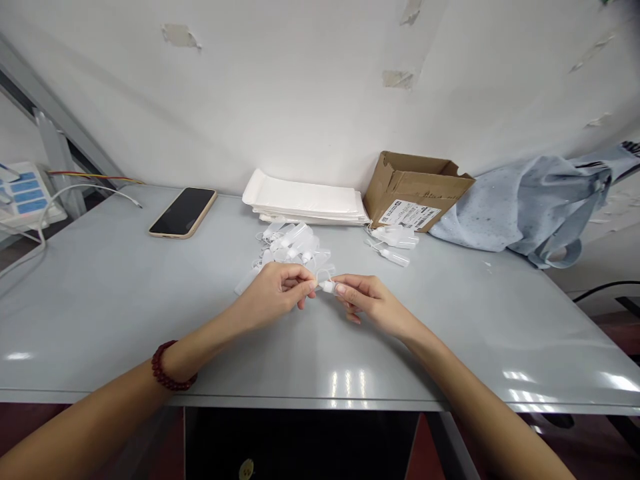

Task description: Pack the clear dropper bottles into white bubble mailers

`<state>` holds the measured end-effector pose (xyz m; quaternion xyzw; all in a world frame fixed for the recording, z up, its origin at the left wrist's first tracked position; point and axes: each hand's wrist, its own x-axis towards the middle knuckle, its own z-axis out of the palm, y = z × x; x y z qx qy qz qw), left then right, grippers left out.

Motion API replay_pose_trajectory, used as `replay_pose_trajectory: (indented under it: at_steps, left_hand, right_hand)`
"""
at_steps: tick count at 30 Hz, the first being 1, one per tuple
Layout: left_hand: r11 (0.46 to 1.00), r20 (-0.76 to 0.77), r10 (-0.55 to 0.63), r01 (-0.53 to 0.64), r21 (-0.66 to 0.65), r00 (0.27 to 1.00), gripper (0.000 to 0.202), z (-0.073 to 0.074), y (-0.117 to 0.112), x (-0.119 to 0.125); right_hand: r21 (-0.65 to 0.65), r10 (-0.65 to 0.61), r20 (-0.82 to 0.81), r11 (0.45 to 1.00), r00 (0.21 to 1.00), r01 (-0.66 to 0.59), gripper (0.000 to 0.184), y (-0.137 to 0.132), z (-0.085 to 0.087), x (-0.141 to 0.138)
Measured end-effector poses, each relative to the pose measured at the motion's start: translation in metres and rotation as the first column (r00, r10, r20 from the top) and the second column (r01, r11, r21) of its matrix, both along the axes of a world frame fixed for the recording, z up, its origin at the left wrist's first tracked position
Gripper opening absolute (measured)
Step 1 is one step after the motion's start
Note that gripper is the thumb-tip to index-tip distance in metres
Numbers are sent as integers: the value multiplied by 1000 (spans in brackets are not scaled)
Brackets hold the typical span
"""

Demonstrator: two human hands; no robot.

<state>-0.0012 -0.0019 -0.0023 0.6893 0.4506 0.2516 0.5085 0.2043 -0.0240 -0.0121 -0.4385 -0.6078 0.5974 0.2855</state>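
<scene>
Over the middle of the table, my right hand (373,301) pinches a small plastic dropper bottle (328,287) between thumb and fingers, its white tip pointing left. Most of the bottle's body is hidden in the fingers. A thin white strap (324,273) loops up from the tip. My left hand (277,293) is closed at the strap's other end, thumb against forefinger; what lies in the pinch is mostly covered. Just behind my hands lies a heap of similar translucent bottles (299,241). Several more bottles (396,237) lie to the right, in front of the cardboard box.
White padded envelopes (310,197) are stacked against the wall, beside the open cardboard box (415,193). A light blue bag (515,207) slumps at the right. On the left are a phone (183,212), a white cable (100,189) and a power strip (30,193). The grey table (280,373) ends in front of me.
</scene>
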Motion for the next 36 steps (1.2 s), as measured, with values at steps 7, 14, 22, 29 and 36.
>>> replay_pose_trajectory:
  at_steps: [7, 14, 22, 29, 36]
  left_hand:
    - [1000, -9, -10, 10, -6, 1000, 18, -1, 0, 0]
    - [1000, -19, -21, 21, -9, 1000, 19, -1, -1, 0]
    - [999, -18, -32, 32, -12, 999, 21, -2, -1, 1]
    - [999, -31, -44, 44, -20, 999, 22, -1, -1, 1]
    - [997, -33, -74, 73, -25, 997, 22, -2, -3, 1]
  right_hand:
    - [0, 9, -2, 1000, 1000, -9, 42, -1, -1, 0]
    - [1, 14, 16, 1000, 1000, -15, 44, -1, -2, 1]
    - [10, 29, 12, 1000, 999, -29, 43, -1, -4, 2]
    - [3, 26, 21, 1000, 999, -26, 42, -2, -2, 2]
    - [-7, 12, 23, 1000, 1000, -11, 42, -1, -3, 2]
